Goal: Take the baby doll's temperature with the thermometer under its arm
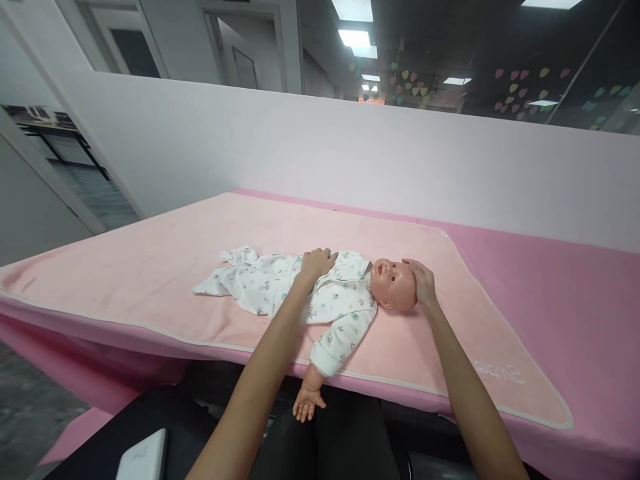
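A baby doll (pixel 393 287) lies on its back across a peach blanket (pixel 165 260), its head to the right and its feet to the left. It wears a white printed outfit (pixel 340 303). One doll arm hangs over the table's near edge, palm up. My left hand (pixel 319 263) rests flat on the doll's belly, fingers stretched out. At the top of the doll's head lies my right hand (pixel 423 281), fingers extended along the forehead and crown. Neither hand grips anything.
A pink cloth (pixel 560 280) covers the table under the blanket. Behind it stands a white half wall (pixel 320 147) with dark glass above. A white flat device (pixel 143 457) lies on a black surface at lower left. My legs are under the table edge.
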The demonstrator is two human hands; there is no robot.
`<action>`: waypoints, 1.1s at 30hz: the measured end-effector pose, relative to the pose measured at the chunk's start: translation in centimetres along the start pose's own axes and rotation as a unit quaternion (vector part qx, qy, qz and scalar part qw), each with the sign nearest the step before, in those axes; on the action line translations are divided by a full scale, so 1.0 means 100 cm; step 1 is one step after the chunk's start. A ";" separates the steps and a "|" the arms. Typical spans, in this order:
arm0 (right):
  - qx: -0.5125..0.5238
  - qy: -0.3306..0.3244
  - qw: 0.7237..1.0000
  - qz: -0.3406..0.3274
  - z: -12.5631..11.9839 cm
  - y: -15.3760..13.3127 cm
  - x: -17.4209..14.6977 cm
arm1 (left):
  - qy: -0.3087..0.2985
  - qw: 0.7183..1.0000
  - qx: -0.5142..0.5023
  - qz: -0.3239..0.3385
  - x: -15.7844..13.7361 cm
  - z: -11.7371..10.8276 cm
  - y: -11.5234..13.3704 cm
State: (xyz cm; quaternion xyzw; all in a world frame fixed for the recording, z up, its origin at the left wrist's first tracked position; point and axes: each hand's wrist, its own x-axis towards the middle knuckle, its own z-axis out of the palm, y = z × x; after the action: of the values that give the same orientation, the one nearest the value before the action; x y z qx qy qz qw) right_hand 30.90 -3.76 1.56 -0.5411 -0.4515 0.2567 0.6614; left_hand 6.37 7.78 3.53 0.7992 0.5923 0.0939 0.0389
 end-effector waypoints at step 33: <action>0.008 -0.038 0.999 0.020 0.002 -0.011 -0.003 | 0.044 0.845 -0.524 0.098 -0.011 -0.012 0.001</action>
State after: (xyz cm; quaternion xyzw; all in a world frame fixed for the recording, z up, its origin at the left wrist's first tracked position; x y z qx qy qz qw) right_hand 30.43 -4.26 2.53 -0.5347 -0.4630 0.2942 0.6428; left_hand 5.92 6.66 4.64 0.7087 0.3743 0.4290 0.4166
